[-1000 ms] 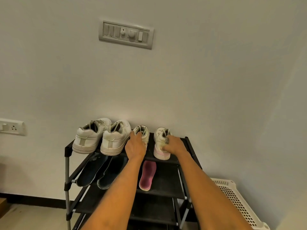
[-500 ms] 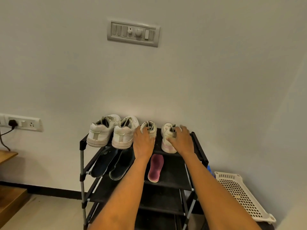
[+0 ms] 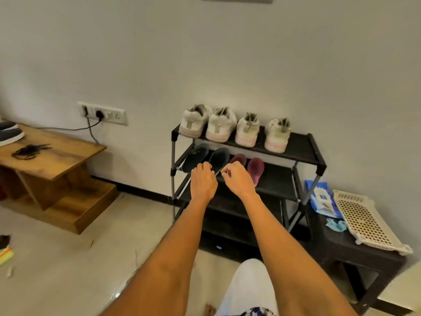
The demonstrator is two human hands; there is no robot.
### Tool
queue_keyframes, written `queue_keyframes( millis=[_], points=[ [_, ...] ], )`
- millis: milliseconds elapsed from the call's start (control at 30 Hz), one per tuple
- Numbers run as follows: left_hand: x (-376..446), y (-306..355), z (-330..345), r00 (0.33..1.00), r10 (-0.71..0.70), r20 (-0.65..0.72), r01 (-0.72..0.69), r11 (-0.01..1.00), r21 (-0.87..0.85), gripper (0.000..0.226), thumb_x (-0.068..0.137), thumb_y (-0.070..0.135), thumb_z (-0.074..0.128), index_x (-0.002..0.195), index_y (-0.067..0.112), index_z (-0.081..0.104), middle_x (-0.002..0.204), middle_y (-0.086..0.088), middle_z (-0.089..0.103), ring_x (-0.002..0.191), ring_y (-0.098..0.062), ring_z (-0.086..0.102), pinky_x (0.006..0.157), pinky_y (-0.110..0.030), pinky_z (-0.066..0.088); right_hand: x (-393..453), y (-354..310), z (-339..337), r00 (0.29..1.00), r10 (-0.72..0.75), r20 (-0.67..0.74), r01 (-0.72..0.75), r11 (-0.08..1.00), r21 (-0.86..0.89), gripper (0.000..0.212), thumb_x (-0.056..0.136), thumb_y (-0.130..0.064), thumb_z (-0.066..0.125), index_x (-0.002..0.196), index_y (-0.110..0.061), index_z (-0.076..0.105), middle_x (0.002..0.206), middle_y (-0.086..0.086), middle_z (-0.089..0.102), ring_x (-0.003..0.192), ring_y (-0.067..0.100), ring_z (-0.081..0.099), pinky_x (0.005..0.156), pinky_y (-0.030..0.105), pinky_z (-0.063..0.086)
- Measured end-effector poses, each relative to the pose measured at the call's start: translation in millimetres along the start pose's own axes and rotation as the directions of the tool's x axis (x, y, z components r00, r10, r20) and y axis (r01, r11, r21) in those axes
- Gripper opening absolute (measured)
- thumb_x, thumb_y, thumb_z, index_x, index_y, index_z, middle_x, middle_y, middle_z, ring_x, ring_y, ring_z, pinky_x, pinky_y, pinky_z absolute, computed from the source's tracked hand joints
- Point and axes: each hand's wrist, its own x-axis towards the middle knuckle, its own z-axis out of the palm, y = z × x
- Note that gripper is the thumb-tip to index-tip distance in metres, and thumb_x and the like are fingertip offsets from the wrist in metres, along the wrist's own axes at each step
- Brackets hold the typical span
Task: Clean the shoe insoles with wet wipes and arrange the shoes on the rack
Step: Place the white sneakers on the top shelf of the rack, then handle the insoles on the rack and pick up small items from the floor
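Observation:
Four white shoes stand heels out on the top shelf of the black rack (image 3: 298, 151): a larger pair (image 3: 206, 123) on the left and a smaller pair with pink soles (image 3: 262, 133) on the right. On the second shelf lie two dark insoles (image 3: 218, 157) and two maroon insoles (image 3: 255, 168). My left hand (image 3: 203, 182) and my right hand (image 3: 239, 180) hover side by side in front of that second shelf. Their fingers are loosely curled and hold nothing. My right hand covers the lower part of one maroon insole.
A blue wet-wipe pack (image 3: 321, 199), a crumpled blue wipe (image 3: 336, 224) and a white perforated basket (image 3: 364, 220) lie on a low black table (image 3: 355, 249) right of the rack. A wooden bench (image 3: 57, 160) on the left carries black laces (image 3: 29, 150) and a dark shoe (image 3: 9, 133).
Both hands have let go of the small white shoes on the top shelf and dropped to the second shelf's level. The view has pulled back and tilted down.

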Motion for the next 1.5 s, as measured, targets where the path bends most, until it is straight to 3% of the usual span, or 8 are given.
queue_keyframes(
  millis=[300, 667, 867, 1033, 1167, 1367, 1433, 1500],
  points=[
    [-74.9, -117.5, 41.3, 0.895, -0.406, 0.185, 0.404, 0.913, 0.052, 0.021, 0.094, 0.015, 0.049, 0.114, 0.01, 0.053, 0.117, -0.012, 0.058, 0.105, -0.028, 0.055, 0.092, -0.041, 0.047, -36.4, -14.6, 128.2, 0.941, 0.008, 0.337, -0.024, 0.999, 0.043, 0.015, 0.089, -0.015, 0.054, 0.095, -0.015, 0.067, 0.107, 0.008, 0.06, 0.1, 0.024, 0.059, 0.087, 0.036, 0.048],
    [-153.2, -278.3, 158.5, 0.641, -0.666, 0.38, 0.639, 0.738, 0.216, 0.026, 0.096, 0.018, 0.045, 0.12, 0.009, 0.05, 0.122, -0.011, 0.057, 0.107, -0.026, 0.054, 0.089, -0.035, 0.044, -61.6, 19.5, 354.1, 0.698, 0.095, 0.71, -0.149, 0.989, 0.015, 0.021, 0.091, -0.012, 0.054, 0.107, -0.013, 0.067, 0.116, 0.007, 0.061, 0.108, 0.023, 0.059, 0.092, 0.029, 0.044],
    [-169.5, -385.4, 236.7, 0.468, -0.825, 0.317, 0.787, 0.552, 0.274, 0.029, 0.096, 0.016, 0.043, 0.123, 0.009, 0.047, 0.124, -0.012, 0.056, 0.11, -0.028, 0.055, 0.086, -0.037, 0.046, -57.7, 32.8, 499.6, 0.583, 0.066, 0.81, -0.183, 0.982, 0.052, 0.019, 0.091, -0.012, 0.055, 0.105, -0.017, 0.066, 0.116, 0.005, 0.06, 0.106, 0.021, 0.058, 0.091, 0.029, 0.046],
    [-189.2, -470.8, 290.0, 0.315, -0.939, 0.138, 0.901, 0.342, 0.268, 0.029, 0.094, 0.014, 0.045, 0.121, 0.004, 0.047, 0.124, -0.015, 0.052, 0.112, -0.032, 0.049, 0.087, -0.04, 0.044, -71.6, 48.7, 602.9, 0.519, 0.048, 0.854, -0.236, 0.968, 0.089, 0.02, 0.089, -0.009, 0.051, 0.103, -0.017, 0.063, 0.115, 0.005, 0.056, 0.108, 0.022, 0.055, 0.088, 0.03, 0.044],
    [-188.6, -510.2, 315.0, 0.186, -0.981, -0.052, 0.975, 0.178, 0.135, 0.033, 0.094, 0.028, 0.048, 0.116, 0.003, 0.053, 0.119, -0.016, 0.054, 0.112, -0.033, 0.048, 0.088, -0.041, 0.039, -80.9, 53.8, 648.0, 0.543, 0.019, 0.84, -0.224, 0.967, 0.123, 0.024, 0.089, -0.008, 0.048, 0.108, -0.009, 0.061, 0.114, 0.009, 0.056, 0.105, 0.027, 0.056, 0.086, 0.034, 0.047],
    [-191.3, -545.5, 341.1, -0.063, -0.997, -0.054, 0.998, -0.065, 0.024, 0.038, 0.092, 0.038, 0.052, 0.112, 0.006, 0.06, 0.118, -0.016, 0.053, 0.111, -0.033, 0.049, 0.09, -0.04, 0.042, -95.5, 58.7, 675.4, 0.607, 0.022, 0.795, -0.298, 0.933, 0.202, 0.026, 0.087, -0.002, 0.048, 0.109, -0.007, 0.062, 0.11, 0.011, 0.059, 0.1, 0.026, 0.057, 0.081, 0.027, 0.044],
    [-191.7, -542.4, 336.6, -0.05, -0.993, -0.104, 0.998, -0.046, -0.036, 0.033, 0.094, 0.034, 0.051, 0.106, 0.007, 0.064, 0.112, -0.014, 0.058, 0.107, -0.032, 0.052, 0.088, -0.039, 0.042, -96.0, 58.4, 665.6, 0.631, 0.025, 0.775, -0.307, 0.926, 0.221, 0.028, 0.087, 0.0, 0.048, 0.11, -0.009, 0.062, 0.112, 0.009, 0.059, 0.1, 0.022, 0.058, 0.08, 0.022, 0.043],
    [-192.4, -529.0, 322.6, 0.073, -0.988, -0.134, 0.996, 0.078, -0.034, 0.029, 0.094, 0.031, 0.05, 0.102, 0.006, 0.064, 0.106, -0.013, 0.062, 0.102, -0.032, 0.054, 0.088, -0.039, 0.041, -94.5, 56.0, 647.6, 0.648, 0.03, 0.761, -0.317, 0.919, 0.234, 0.028, 0.087, 0.0, 0.047, 0.107, -0.012, 0.063, 0.113, 0.007, 0.059, 0.101, 0.021, 0.059, 0.08, 0.023, 0.046]
  ],
)
